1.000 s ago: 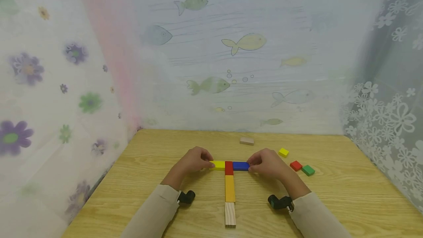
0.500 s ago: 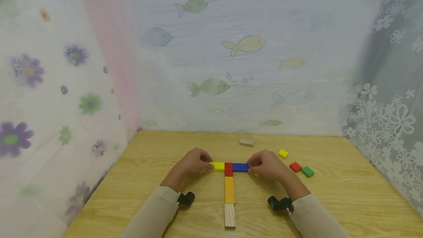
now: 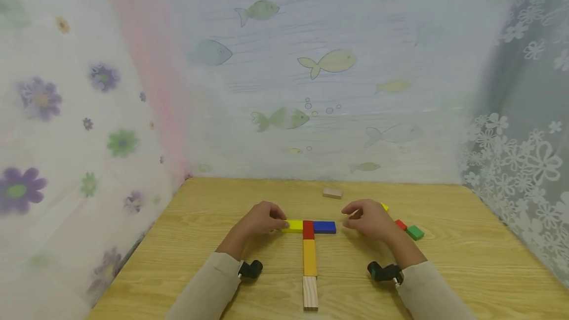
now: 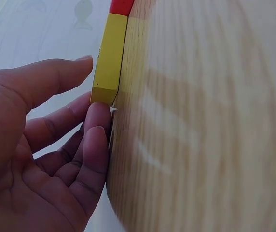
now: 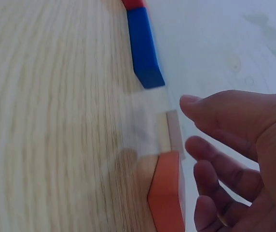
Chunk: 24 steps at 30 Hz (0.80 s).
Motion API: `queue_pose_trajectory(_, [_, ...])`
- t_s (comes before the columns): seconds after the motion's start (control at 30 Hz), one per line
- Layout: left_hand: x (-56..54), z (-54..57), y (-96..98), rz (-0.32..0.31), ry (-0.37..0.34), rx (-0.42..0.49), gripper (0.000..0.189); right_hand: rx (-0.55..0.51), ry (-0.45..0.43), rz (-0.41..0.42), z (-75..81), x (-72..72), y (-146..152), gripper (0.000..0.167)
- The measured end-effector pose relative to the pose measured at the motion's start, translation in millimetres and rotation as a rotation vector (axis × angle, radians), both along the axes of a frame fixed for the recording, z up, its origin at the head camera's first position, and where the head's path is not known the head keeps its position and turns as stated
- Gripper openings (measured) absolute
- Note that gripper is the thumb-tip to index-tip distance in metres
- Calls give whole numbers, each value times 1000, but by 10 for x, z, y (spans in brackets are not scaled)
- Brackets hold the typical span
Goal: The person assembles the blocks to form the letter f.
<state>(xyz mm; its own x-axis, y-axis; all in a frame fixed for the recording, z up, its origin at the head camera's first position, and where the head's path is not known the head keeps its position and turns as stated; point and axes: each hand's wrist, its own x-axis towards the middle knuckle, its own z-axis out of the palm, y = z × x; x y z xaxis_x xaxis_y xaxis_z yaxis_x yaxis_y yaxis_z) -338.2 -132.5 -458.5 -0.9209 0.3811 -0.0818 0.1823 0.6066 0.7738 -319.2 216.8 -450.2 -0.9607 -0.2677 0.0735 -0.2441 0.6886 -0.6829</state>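
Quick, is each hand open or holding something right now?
Left hand: loosely open, touching the end of the long yellow block.
Right hand: open, empty, apart from the blue block.

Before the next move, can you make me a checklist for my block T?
1. Yellow block meets red middle block: ok.
2. Blue block meets the red one: ok.
3. Orange block and plain wood block make one line: ok.
4. Right hand off the blue block: ok, there's a gap.
5. Left hand away from the yellow block: not ok, fingertips are right at its end.
6. Green block in plain sight: ok.
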Motion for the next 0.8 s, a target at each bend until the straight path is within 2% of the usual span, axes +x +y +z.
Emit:
queue_pose_trajectory(0.2, [-5,12,5,6,0,-13,21,11,-9,-20,-29,-35,152,27])
queue_pose_trajectory(0.33, [-10,-6,12,-1,-7,4,21,-18,-50,-4,-45,-42,230,31])
queue_pose_trajectory(0.57, [-10,-40,16,-5,12,5,21,-65,-111,-18,-59,-33,280,36])
queue_pose_trajectory(0.8, [8,-2,14,-2,-1,8,23,-87,-118,-12,-79,-24,297,38])
